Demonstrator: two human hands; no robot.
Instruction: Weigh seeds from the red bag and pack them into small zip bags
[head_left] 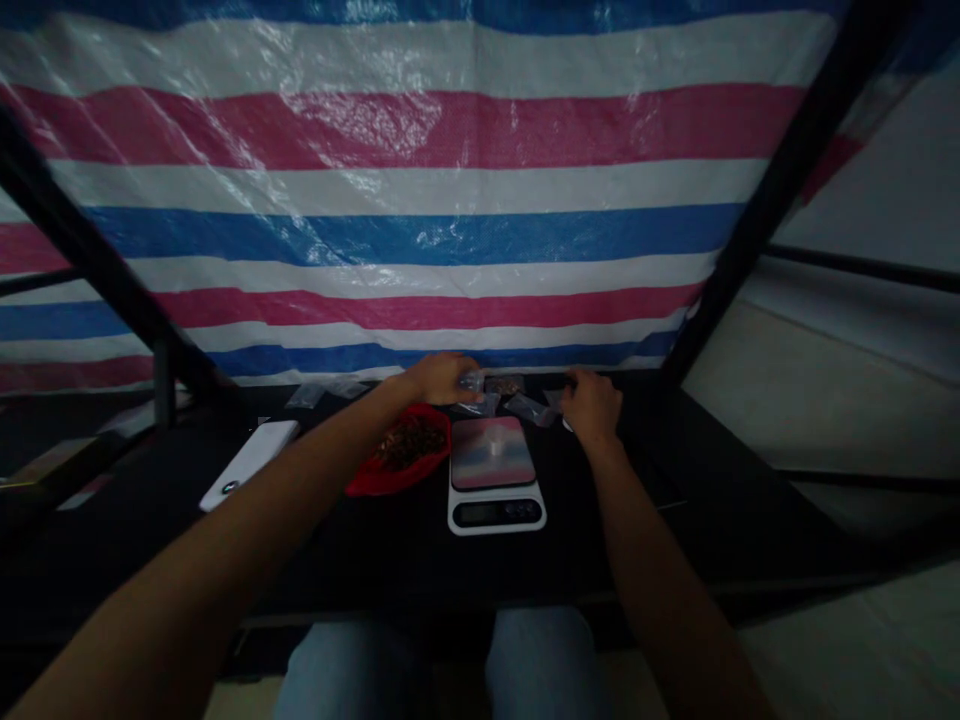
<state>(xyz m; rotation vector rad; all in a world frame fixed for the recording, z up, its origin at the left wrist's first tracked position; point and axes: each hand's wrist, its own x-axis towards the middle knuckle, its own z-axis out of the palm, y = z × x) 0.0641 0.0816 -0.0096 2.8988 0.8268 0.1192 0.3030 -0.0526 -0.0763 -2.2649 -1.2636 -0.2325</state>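
Note:
Past the far end of the kitchen scale, my left hand (444, 380) is closed with its fingertips on a small clear plastic bag (474, 381). More clear bags (529, 408) lie between my hands, and one bag (506, 385) at the back has brownish bits in it. My right hand (594, 408) rests to the right of them with curled fingers, beside the edge of another clear bag (553, 399); what it grips is hidden. The white digital scale (493, 455) has a bare, reflective plate. A red bag (386, 480) of brown dried pieces (409, 443) stands left of it.
A long white device (251, 462) lies on the black table (420, 560) at left. Several flat clear bags (307, 394) sit at the back left. Striped plastic sheeting (450, 235) hangs behind the table, with a dark slanted post (780, 190) on the right.

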